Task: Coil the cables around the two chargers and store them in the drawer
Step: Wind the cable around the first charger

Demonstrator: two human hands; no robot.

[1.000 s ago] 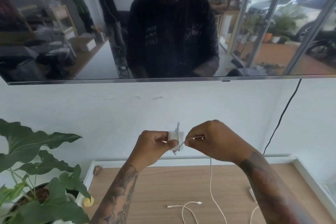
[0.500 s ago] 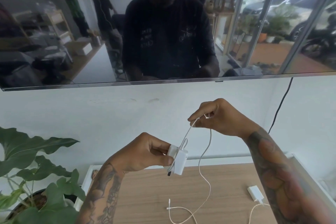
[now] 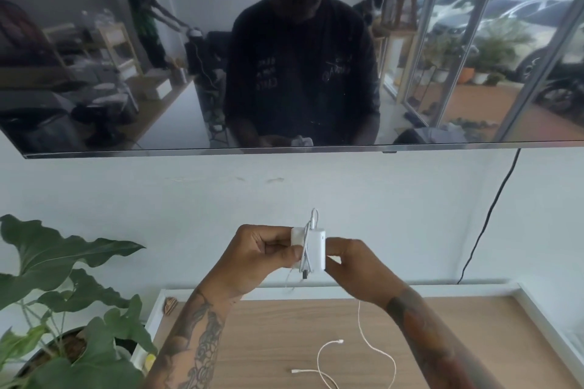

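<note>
**Charger held above wooden top**

Wooden top (image 3: 284, 341) with white rim, pale wall behind, dark screen (image 3: 189, 73) above, plant (image 3: 63, 294) at left. Left hand (image 3: 256, 257) and right hand (image 3: 354, 265) both pinching white charger (image 3: 314, 246), cable (image 3: 376, 354) wrapped round, trailing onto wood.

Soft, even daylight; the dark screen (image 3: 189, 73) mirrors bright windows; edges bow, slight blur.

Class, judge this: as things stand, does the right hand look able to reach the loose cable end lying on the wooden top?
Probably yes: the cable end lies uncovered below the right hand, which now holds the charger and must let go.
</note>
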